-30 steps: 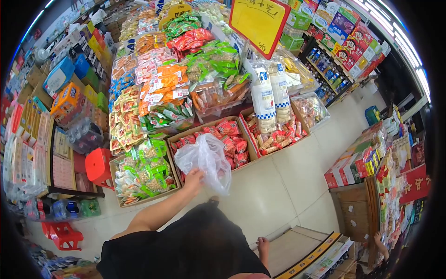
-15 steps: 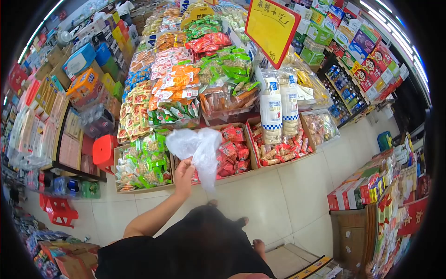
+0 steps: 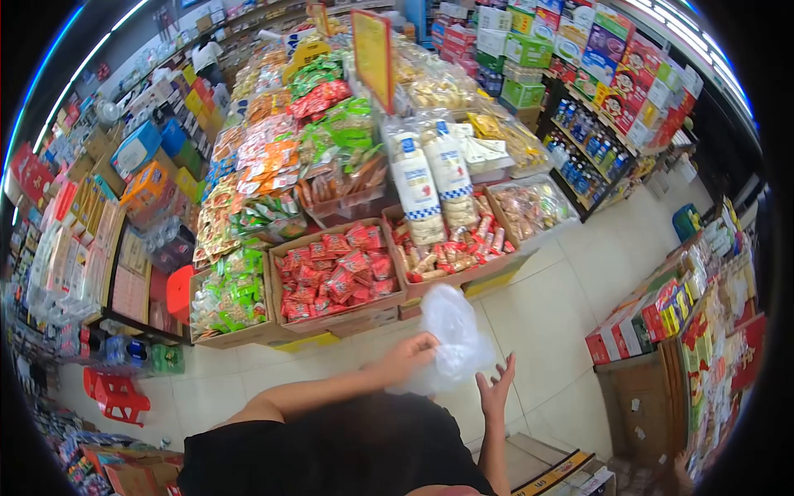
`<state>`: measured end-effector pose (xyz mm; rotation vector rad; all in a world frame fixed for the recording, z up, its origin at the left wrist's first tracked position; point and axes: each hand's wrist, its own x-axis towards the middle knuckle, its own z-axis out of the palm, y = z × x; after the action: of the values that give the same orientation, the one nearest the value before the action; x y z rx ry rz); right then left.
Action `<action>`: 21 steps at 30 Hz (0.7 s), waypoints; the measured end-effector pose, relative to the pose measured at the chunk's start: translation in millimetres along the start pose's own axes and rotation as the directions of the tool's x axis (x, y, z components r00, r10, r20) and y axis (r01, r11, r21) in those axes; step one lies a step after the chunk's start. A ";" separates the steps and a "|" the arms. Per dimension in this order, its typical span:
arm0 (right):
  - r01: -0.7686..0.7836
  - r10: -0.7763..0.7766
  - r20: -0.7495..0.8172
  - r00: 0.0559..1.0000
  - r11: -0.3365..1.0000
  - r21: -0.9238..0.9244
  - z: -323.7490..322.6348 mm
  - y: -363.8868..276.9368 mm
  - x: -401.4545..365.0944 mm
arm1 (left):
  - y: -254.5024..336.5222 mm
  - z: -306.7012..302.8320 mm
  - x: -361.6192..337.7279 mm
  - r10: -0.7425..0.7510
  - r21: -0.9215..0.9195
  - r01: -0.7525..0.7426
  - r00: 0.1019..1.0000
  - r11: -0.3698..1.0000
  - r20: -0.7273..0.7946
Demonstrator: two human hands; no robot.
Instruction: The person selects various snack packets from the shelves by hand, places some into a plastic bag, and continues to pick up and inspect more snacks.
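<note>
A translucent white plastic bag hangs crumpled in front of my body, above the floor tiles. My left hand pinches its left side. Just right of the bag, my right hand is raised with its fingers apart and nothing in it. Beyond the bag is a cardboard box of red-wrapped snacks. To its right, another box holds small red and tan packets, with two long white packages lying on top.
Green-and-clear snack packs fill the box at the left. A yellow sign with a red border stands over the display. Stacked cartons are at the right, and a red stool stands at the lower left.
My left hand and the bag have moved right and toward my body, uncovering the red-wrapped snacks. My right hand has come into view. The whole view has shifted.
</note>
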<state>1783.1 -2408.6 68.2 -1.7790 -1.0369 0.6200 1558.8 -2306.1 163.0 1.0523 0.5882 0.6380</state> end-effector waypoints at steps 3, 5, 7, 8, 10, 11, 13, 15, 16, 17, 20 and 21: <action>0.237 -0.235 0.034 0.971 0.969 -0.074 -24.0 17.0 15.3 | -21.9 28.2 21.4 -0.045 0.012 0.044 0.992 0.999 0.117; 0.070 -0.074 0.094 0.993 0.996 0.051 -42.6 39.0 19.1 | -32.7 39.2 36.7 -0.027 0.050 0.019 0.987 0.999 0.156; -0.112 0.082 0.177 0.981 0.979 0.169 -53.9 44.3 21.2 | -38.4 47.1 49.7 -0.144 0.026 0.144 0.990 0.989 0.002; -0.183 0.156 0.118 0.981 0.946 0.267 -58.0 46.0 21.0 | -40.1 49.4 54.6 -0.150 0.028 0.150 0.989 0.988 0.003; -0.246 0.239 0.064 0.969 0.897 0.368 -64.5 43.8 24.8 | -35.7 52.8 66.2 -0.070 0.070 0.073 0.997 0.995 -0.044; -0.294 0.295 0.066 0.953 0.851 0.436 -66.8 43.0 27.7 | -37.5 53.3 70.7 -0.075 0.071 0.078 0.996 0.994 -0.042; -0.340 0.355 0.069 0.932 0.795 0.502 -67.5 45.7 35.4 | -45.3 50.5 82.4 -0.079 0.266 0.073 0.997 0.961 0.015; -0.408 0.440 0.093 0.893 0.706 0.578 -64.1 53.1 46.5 | -65.0 47.6 97.1 -0.037 0.402 0.025 0.999 0.915 0.023; -0.410 0.446 0.087 0.891 0.707 0.576 -61.9 55.3 52.4 | -73.1 47.0 105.5 0.011 0.527 -0.028 0.999 0.849 0.036; -0.433 0.490 0.092 0.867 0.647 0.628 -60.0 56.8 59.0 | -80.3 44.6 115.0 0.005 0.521 -0.027 0.999 0.853 0.044; -0.472 0.549 0.114 0.828 0.570 0.673 -65.7 67.1 84.6 | -82.8 42.1 146.9 -0.105 0.590 0.042 0.992 0.806 0.073; -0.467 0.572 0.107 0.813 0.531 0.707 -67.5 71.1 94.9 | -90.6 37.1 161.7 -0.171 0.707 0.059 0.981 0.704 0.089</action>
<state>1910.5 -2372.7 35.2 -1.3587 -0.0537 1.0801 1712.3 -2243.4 72.3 1.7543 0.7866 0.1970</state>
